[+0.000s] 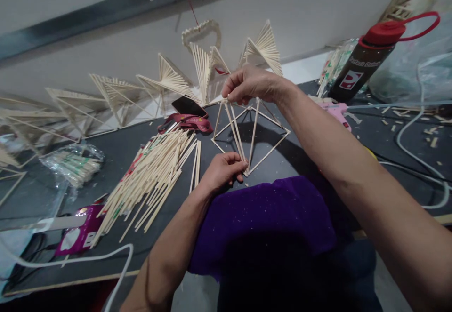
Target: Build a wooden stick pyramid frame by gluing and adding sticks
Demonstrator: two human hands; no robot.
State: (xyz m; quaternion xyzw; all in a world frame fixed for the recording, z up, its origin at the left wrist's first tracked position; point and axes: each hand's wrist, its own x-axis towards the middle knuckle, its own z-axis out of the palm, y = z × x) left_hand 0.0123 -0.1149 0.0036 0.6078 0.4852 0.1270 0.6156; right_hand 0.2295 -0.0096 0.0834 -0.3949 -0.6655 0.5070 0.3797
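Observation:
A frame of thin wooden sticks (270, 153) stands on the dark table, with a four-sided base and slanted sticks rising from it. My left hand (226, 170) pinches the lower end of a slanted wooden stick (236, 131) at the frame's near corner. Higher up, the fingers of my right hand (252, 85) are closed on the upper end of that stick, by the frame's top left corner. A second stick runs close beside it. To the left lies a big pile of loose wooden sticks (151, 171).
Finished-looking fan-shaped stick structures (169, 79) line the wall. A dark bottle with a red lid (365, 62) stands at the right near a pink glue gun (337, 114). A phone (189, 106), a red lanyard (189, 123), a magenta device (83, 229) and white cables (406, 138) lie about. Purple cloth (264, 218) covers the near edge.

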